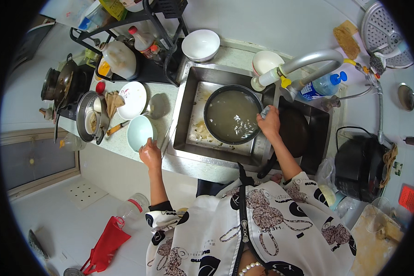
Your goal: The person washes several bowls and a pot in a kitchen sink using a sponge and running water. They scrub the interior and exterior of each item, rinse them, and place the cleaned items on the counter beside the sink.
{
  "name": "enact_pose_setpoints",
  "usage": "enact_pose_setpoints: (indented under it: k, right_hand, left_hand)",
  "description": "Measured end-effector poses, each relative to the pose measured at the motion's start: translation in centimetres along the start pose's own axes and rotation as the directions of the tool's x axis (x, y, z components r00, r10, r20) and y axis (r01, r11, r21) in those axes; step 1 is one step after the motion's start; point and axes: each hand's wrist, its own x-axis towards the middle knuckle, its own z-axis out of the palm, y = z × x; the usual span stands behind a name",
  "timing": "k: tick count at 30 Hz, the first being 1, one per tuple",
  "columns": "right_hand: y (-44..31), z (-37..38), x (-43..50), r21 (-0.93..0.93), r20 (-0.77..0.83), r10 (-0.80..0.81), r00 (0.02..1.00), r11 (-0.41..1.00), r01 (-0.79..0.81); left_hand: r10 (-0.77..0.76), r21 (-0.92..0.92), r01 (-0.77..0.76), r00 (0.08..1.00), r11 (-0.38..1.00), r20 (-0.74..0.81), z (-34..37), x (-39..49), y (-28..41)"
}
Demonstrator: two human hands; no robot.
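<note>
My left hand [150, 154] grips the near rim of a pale green bowl [140, 130], which is over the counter left of the sink. My right hand [269, 122] is at the right rim of a round dark pan [233, 114] in the steel sink basin [224, 154]. Between its fingers is a small grey wad [265, 112], probably a steel wool scrubber. Cloudy water fills the pan almost to its rim. Food scraps [201, 129] lie on the basin floor around it. A dark frying pan [291, 129] rests in the smaller right basin.
A faucet [310, 62] arches over the basins beside a blue-pump soap bottle [319, 86]. White bowls [200, 44] stand behind the sink. Left on the counter are a white plate [132, 100], a steel pot [89, 119] and a wooden-handled ladle [119, 127]. A black rice cooker [357, 169] stands right.
</note>
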Motion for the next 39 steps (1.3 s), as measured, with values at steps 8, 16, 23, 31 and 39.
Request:
enact_pose_setpoints:
  k: [8, 16, 23, 31, 39]
  right_hand:
    - [1.0, 0.6, 1.4, -0.120, 0.411, 0.179, 0.894, 0.983, -0.142]
    - [1.4, 2.0, 1.1, 0.056, 0.282, 0.216, 0.935, 0.969, -0.240]
    - [2.1, 3.0, 1.0, 0.132, 0.280, 0.153, 0.948, 0.972, -0.196]
    - [-0.6, 1.4, 0.6, 0.142, 0.295, 0.060, 0.954, 0.984, -0.106]
    - [-5.8, -5.1, 0.5, 0.194, 0.344, 0.138, 0.929, 0.957, -0.214]
  left_hand:
    - [0.012, 0.022, -0.014, 0.995, 1.000, 0.098, 1.5, 0.5, -0.7]
    - [0.062, -0.500, -0.038, 0.998, 0.865, 0.032, -0.3, -0.4, 12.3]
    - [-0.091, -0.520, 0.286, 0.925, 0.805, 0.368, 5.9, 0.2, 19.3]
    - [-0.071, -0.623, 0.223, 0.963, 0.750, 0.260, 6.7, 1.3, 17.3]
    - [0.038, -0.730, 0.145, 0.973, 0.667, 0.228, 0.7, 3.8, 15.5]
